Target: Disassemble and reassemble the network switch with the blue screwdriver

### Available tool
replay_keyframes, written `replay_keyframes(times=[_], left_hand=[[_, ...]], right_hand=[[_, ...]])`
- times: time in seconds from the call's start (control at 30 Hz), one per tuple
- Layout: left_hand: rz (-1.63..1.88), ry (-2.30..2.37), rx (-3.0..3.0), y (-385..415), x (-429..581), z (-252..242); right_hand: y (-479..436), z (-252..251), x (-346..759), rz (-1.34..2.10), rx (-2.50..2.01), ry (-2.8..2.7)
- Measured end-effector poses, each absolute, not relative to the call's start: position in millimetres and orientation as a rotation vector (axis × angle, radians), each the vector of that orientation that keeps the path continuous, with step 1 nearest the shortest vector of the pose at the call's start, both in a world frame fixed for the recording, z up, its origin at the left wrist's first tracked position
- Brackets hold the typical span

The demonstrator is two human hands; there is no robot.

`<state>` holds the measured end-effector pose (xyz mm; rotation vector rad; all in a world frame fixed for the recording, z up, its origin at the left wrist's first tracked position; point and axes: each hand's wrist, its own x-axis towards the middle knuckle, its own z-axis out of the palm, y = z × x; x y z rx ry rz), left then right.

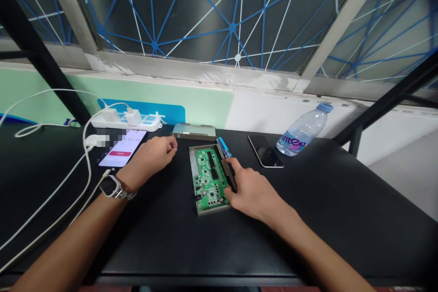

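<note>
A green circuit board (pixel 210 178) lies in a shallow metal case (pixel 201 212) on the black table. At the case's right side, my right hand (pixel 253 189) has its index finger and thumb on the dark side wall, holding that edge. My left hand (pixel 152 155) is raised left of the case, apart from it, with fingers curled and pressed together; anything between them is too small to make out. Just beyond it lies a flat metal cover (pixel 194 132). A blue pen-like tool (pixel 224 147) rests beside the case's far right corner.
A lit phone (pixel 125 148) lies at left among white cables, before a power strip (pixel 147 122) with plugs. To the right are a dark phone (pixel 265 150) and a tilted water bottle (pixel 304 130) near the wall. Black frame bars (pixel 383 96) rise at both sides.
</note>
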<state>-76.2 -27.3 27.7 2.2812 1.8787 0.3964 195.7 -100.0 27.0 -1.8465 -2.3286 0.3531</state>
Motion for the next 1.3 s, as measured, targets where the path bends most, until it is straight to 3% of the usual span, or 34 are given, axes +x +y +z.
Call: replay_keyframes(times=[0.23, 0.73, 1.03, 1.3], left_hand=[[0.375, 1.867, 2.283, -16, -104, 29], [0.248, 1.701, 2.185, -10, -108, 22], [0.192, 1.749, 2.299, -17, -95, 29], [0.449, 1.594, 2.423, -19, -82, 28]], right_hand=[[-99, 24, 200, 0.363, -1.802, -2.35], [-105, 26, 204, 0.729, -1.607, -2.329], [-107, 25, 197, 0.623, -1.651, -2.329], [-107, 23, 194, 0.643, -1.656, -2.303]])
